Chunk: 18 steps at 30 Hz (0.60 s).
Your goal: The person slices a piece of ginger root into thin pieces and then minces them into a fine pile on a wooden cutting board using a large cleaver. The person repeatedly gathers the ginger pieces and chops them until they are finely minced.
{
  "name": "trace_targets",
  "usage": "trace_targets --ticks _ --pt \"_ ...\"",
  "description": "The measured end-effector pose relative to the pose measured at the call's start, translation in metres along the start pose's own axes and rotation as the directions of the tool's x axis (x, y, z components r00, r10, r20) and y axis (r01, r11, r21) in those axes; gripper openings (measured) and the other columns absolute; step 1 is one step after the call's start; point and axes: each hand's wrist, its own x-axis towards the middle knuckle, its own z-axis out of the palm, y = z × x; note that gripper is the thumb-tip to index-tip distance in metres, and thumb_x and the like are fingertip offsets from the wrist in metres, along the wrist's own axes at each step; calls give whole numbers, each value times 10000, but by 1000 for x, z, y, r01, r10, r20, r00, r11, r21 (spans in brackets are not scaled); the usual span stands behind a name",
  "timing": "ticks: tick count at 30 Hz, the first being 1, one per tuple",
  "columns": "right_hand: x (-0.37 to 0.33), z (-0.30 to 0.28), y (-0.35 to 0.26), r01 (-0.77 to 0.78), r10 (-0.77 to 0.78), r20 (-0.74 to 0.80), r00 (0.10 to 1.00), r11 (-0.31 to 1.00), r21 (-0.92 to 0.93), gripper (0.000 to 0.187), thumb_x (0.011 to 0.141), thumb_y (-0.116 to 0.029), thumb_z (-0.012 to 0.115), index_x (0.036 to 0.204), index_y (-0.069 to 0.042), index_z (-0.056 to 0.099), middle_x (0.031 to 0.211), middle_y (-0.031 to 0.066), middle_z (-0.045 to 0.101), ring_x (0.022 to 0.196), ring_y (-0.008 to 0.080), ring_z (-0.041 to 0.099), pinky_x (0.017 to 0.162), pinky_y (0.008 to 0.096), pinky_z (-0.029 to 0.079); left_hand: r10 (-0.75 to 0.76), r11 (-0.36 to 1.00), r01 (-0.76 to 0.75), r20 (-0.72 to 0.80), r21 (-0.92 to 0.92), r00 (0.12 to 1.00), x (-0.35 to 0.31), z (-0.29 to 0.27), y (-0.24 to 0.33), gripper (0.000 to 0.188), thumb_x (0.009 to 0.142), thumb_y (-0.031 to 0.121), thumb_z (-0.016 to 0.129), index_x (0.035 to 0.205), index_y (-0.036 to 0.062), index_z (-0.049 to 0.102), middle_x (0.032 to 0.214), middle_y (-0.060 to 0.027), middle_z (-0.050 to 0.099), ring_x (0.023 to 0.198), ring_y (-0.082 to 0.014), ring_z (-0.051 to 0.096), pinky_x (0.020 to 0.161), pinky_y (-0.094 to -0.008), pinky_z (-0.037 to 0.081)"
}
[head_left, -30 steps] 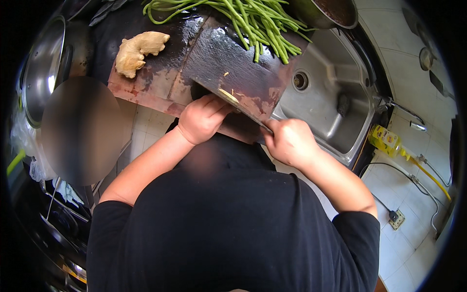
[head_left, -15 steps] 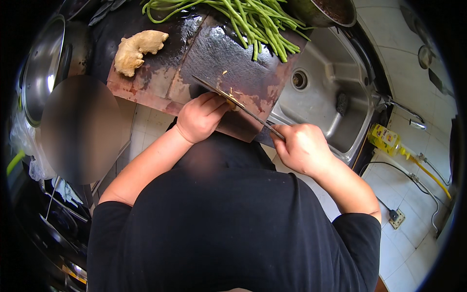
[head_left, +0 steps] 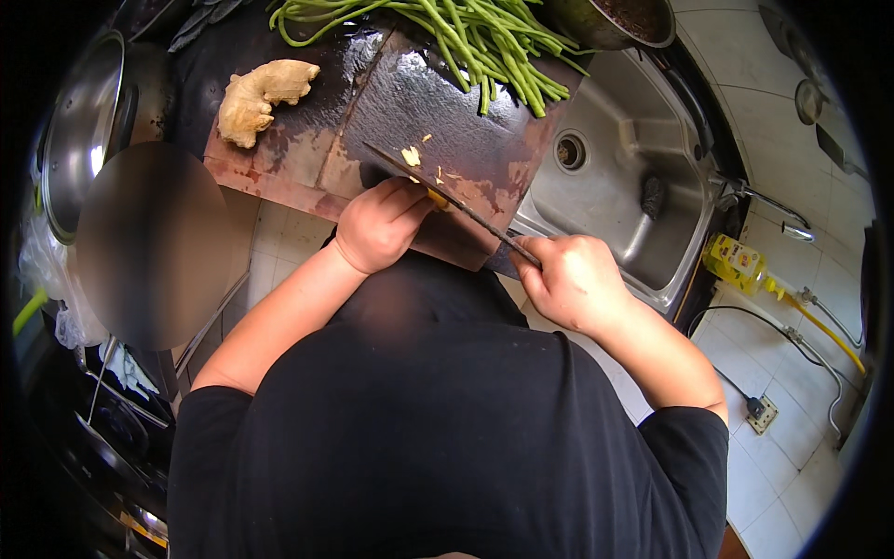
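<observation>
My right hand [head_left: 573,281] grips the handle of a long cleaver [head_left: 438,194], its blade edge-on across the dark, wet cutting board [head_left: 466,121]. My left hand [head_left: 377,228] is curled, fingertips pinning a small yellow piece of ginger [head_left: 436,198] against the blade. Thin yellow ginger slices [head_left: 411,156] lie just beyond the blade. A whole knobby ginger root [head_left: 261,95] rests on the board's far left. A heap of long green beans [head_left: 466,37] lies across the board's far edge.
A steel sink [head_left: 615,200] with a drain and a dark scrubber sits to the right of the board. A dark bowl [head_left: 624,19] stands at the far right. A metal pot lid [head_left: 79,130] is on the left. A yellow bottle [head_left: 736,263] stands by the tap.
The cleaver blade has swung from flat over the board to edge-on. My right hand has drawn back toward me, and my left hand now pins the ginger by the blade.
</observation>
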Motion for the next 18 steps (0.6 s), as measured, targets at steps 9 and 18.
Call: trace_targets --ticks 9,18 --pt "21 29 9 -6 6 -32 999 1000 21 187 836 -220 566 884 -68 663 698 182 627 664 380 614 629 464 500 -12 1000 12 -13 -18 1000 3 -1 2 271 663 57 612 927 57 671 948 -57 645 847 -240 615 735 -325 533" --pt "3 -4 -6 -52 50 72 996 998 18 186 823 -201 572 899 -58 663 691 185 625 667 383 612 626 463 498 -12 1000 11 -25 -12 1000 0 -1 1 260 662 55 612 916 58 670 940 -54 645 832 -242 618 727 -321 536"
